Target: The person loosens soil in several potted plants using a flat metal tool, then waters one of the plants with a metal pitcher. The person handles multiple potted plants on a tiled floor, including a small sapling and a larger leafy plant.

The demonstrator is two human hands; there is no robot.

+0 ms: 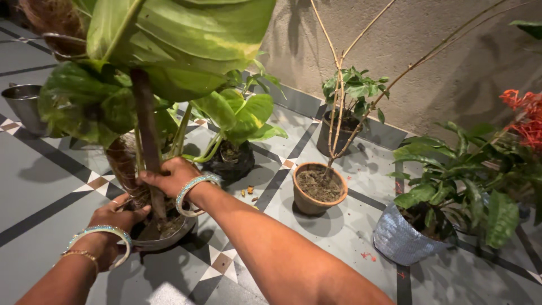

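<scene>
right hand point(169, 176) fingers grip plant stem point(148, 141) | left hand point(116, 219) apparently cups pot point(164, 234)

A home patio or terrace kept as a small pot garden. The floor point(51, 186) is grey tile with dark bands and small brown-and-white insets, and it meets a rough plastered wall point(440, 51). Potted plants stand about on it: a clay pot point(316, 195) with a bare stem, a dark pot point(339, 133), a silver grow bag point(398, 240), a black bag point(231, 161), red flowers point(522, 116). A steel vessel point(22, 107) sits at the left. Soil crumbs speckle the tiles.
</scene>
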